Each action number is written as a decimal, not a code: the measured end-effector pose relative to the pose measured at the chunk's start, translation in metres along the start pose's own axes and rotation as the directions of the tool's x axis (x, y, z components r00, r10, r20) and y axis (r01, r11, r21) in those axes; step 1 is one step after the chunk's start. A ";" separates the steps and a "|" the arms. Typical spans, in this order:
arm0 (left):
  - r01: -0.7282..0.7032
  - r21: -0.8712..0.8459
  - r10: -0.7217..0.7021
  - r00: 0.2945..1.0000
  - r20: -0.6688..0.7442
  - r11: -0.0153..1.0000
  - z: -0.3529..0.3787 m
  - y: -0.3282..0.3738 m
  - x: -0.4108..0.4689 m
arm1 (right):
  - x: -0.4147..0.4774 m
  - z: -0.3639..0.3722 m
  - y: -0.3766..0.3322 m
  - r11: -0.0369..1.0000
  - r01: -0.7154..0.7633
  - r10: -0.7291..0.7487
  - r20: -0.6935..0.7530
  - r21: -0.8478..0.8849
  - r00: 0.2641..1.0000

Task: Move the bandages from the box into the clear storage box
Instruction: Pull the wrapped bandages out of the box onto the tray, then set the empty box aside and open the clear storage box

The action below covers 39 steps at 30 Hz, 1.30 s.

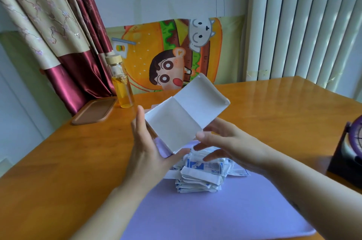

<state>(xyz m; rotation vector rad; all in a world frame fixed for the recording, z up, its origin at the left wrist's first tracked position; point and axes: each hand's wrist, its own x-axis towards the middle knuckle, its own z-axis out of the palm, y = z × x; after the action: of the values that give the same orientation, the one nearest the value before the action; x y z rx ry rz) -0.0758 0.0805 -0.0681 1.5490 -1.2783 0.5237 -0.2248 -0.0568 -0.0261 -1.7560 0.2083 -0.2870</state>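
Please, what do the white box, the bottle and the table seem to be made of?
The white box: thin matte cardboard, likely; sharp fold creases. The bottle: clear glass or plastic, yellow liquid seen through; lid looks like light wood. The table: glossy varnished wood, grain and window reflections.

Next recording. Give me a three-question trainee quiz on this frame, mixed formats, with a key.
1. True or false: the bandages lie piled on the purple mat.
2. How many hands touch the white box? A none B one C two
3. Fill in: the bottle stands beside the wooden ____.
Key: 1 true; 2 C, left hand and right hand; 3 tray.
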 end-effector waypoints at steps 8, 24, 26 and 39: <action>-0.064 0.003 0.063 0.997 0.053 0.998 0.046 0.021 0.037 | 0.010 -0.003 -0.010 0.960 0.108 -0.010 -0.352 0.259 0.936; 0.201 0.567 -0.500 0.745 0.441 0.799 0.066 -0.050 0.047 | 0.058 -0.085 0.069 0.413 0.198 0.649 -0.440 0.889 0.620; 0.184 0.595 -0.514 0.731 0.449 0.783 0.068 -0.051 0.046 | 0.063 -0.089 0.076 0.462 0.140 0.644 -0.440 0.876 0.626; 0.138 0.643 -0.450 0.821 0.351 0.754 0.072 -0.055 0.046 | 0.034 -0.107 0.069 0.734 0.039 0.584 -0.660 0.678 0.473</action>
<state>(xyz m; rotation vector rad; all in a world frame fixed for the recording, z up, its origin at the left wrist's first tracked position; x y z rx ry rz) -0.0293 -0.0088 -0.0815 2.5096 -1.2386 0.3338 -0.2237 -0.1811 -0.0705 -0.7323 1.0286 -0.8665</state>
